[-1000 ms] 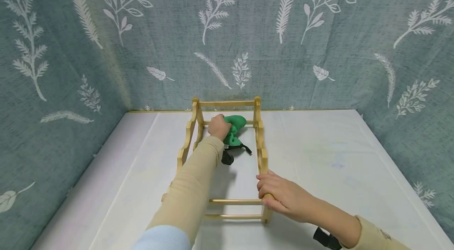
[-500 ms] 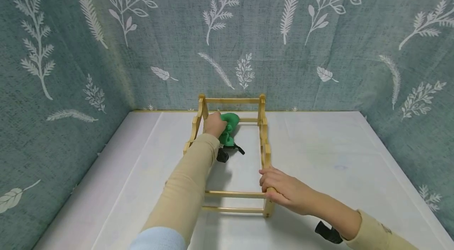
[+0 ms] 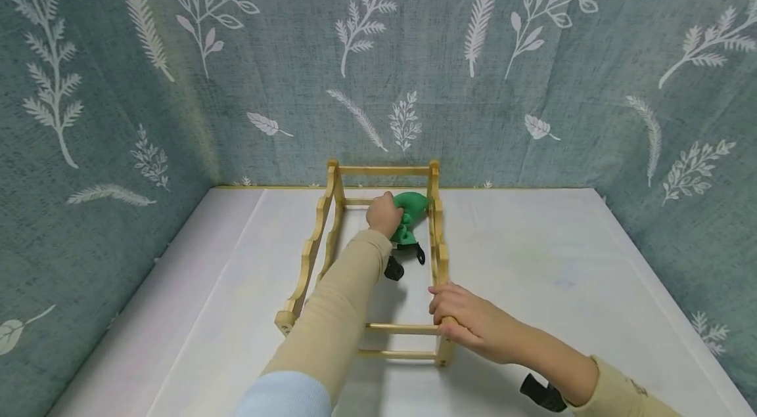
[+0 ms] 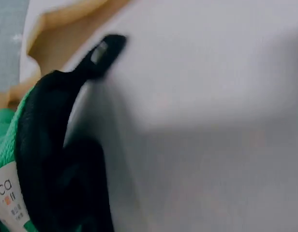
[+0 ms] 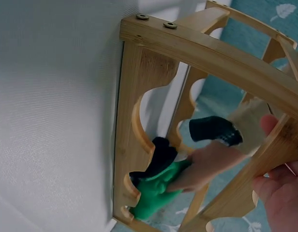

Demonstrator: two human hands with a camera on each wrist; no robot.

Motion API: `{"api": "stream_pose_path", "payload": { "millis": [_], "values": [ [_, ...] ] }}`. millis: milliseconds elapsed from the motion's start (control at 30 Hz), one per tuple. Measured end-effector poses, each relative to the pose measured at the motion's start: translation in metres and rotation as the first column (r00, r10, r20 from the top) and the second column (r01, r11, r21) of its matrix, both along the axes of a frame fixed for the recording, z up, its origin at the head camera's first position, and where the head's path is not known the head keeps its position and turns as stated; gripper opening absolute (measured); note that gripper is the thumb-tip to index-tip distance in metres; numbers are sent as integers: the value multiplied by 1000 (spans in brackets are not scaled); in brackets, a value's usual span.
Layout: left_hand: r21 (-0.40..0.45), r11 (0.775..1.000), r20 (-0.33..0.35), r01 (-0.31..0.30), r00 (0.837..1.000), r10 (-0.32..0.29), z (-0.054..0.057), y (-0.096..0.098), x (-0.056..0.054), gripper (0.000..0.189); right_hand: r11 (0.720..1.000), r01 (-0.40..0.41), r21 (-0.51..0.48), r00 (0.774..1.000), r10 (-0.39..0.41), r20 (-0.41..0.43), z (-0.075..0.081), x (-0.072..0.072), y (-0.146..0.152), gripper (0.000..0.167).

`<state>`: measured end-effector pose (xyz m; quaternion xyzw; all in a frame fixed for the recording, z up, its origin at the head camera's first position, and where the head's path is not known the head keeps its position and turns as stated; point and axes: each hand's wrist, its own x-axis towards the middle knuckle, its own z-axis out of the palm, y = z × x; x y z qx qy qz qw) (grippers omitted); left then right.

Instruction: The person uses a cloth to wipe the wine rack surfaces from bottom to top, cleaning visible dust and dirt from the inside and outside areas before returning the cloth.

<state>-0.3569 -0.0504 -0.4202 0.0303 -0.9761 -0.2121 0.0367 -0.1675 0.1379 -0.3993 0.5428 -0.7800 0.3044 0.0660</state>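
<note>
A light wooden rack (image 3: 309,259) with scalloped side rails lies on the white table. Inside its far end, my left hand (image 3: 384,215) grips a green soft cloth (image 3: 408,210) with a black band, a loop strap and a white printed label. The cloth overlaps the far right rail in the head view; the left wrist view shows its black band (image 4: 47,125) close up. My right hand (image 3: 473,320) holds the rack's near right corner, fingers curled over the rail. In the right wrist view, that hand's fingers (image 5: 279,193) pinch a wooden side piece.
The white table (image 3: 520,253) extends on both sides of the rack. A teal leaf-patterned curtain (image 3: 284,75) hangs behind and along the sides, close to the rack's far end. Black wrist cameras show under both wrists.
My left hand and the green cloth have moved right across the rack, from near its left rail to the far right rail. My right hand keeps its hold on the corner.
</note>
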Motion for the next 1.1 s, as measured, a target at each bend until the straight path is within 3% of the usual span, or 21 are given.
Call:
{"api": "stream_pose_path", "payload": {
  "millis": [100, 133, 167, 200, 267, 333, 367, 400, 433, 533, 600, 667, 733, 767, 833, 900, 967, 1033, 1100],
  "values": [
    [-135, 990, -43, -26, 999, 21, 1, -16, -2, 31, 1000, -4, -9, 1000, 4, -11, 1, -2, -1, 14],
    [-209, 977, -64, -39, 998, 26, 2, -22, -1, 31, 1000, -5, -11, 1000, 5, -10, 1, -2, -2, 15],
    [-308, 950, -95, -59, 995, 31, 2, -28, -1, 30, 1000, -7, -12, 1000, 7, -14, 1, -3, -2, 15],
    [-409, 908, -127, -87, 991, 38, 1, -34, 0, 30, 1000, -4, -9, 1000, 4, -13, 1, -3, -2, 15],
    [-592, 794, -172, -140, 984, 45, 3, -44, 4, 31, 1000, -10, -8, 1000, 10, -9, 1, -4, -3, 16],
    [-702, 688, -206, -184, 977, 52, 3, -51, 8, 32, 1000, -12, -7, 1000, 12, 8, 1, -4, -3, 16],
    [-731, 653, -209, -196, 976, 59, 4, -53, 10, 32, 1000, -13, -5, 1000, 13, 17, 1, -4, -3, 16],
    [-736, 648, -196, -194, 978, 70, 5, -55, 10, 32, 1000, -14, -3, 1000, 14, 26, 1, -4, -4, 17],
    [-730, 658, -167, -183, 982, 87, 5, -56, 9, 33, 1000, -20, -3, 999, 20, 33, 1, -4, -4, 17],
    [-599, 779, -136, -185, 982, 129, -6, -64, -5, 30, 1000, -24, 2, 999, 24, 45, 1, -4, -4, 17],
    [-516, 833, -186, -200, 975, 118, -34, -73, -31, 26, 1000, -20, 3, 999, 20, 50, 1, -3, -3, 16],
    [-475, 859, -241, -193, 967, 84, -62, -79, -54, 26, 1000, -20, 2, 998, 20, 52, 0, -3, -2, 16],
    [-441, 888, -200, -131, 979, 45, -61, -76, -58, 31, 1000, -11, 2, 998, 11, 57, 0, -2, -1, 16],
    [-423, 900, -163, -105, 986, 39, -57, -72, -59, 33, 1000, -12, 1, 998, 12, 59, 0, -2, -1, 16],
    [-323, 946, -63, -29, 998, 9, -21, -58, -37, 38, 1000, -18, -1, 998, 18, 57, 0, -1, -1, 17],
    [-195, 980, 12, 38, 999, -37, 19, -44, -12, 43, 1000, -19, 0, 998, 19, 61, 0, -1, -1, 17],
    [-106, 989, 3, 102, 995, -102, 41, -34, 2, 43, 1000, -26, -6, 998, 26, 58, 1, -1, -2, 16],
    [-37, 987, -15, 156, 988, -157, 54, -26, 10, 44, 1000, -27, -12, 998, 28, 49, 1, 0, -3, 16],
    [50, 984, -17, 168, 986, -168, 60, -22, 11, 46, 999, -30, -16, 998, 31, 49, 1, 0, -5, 16]
  ]
}}
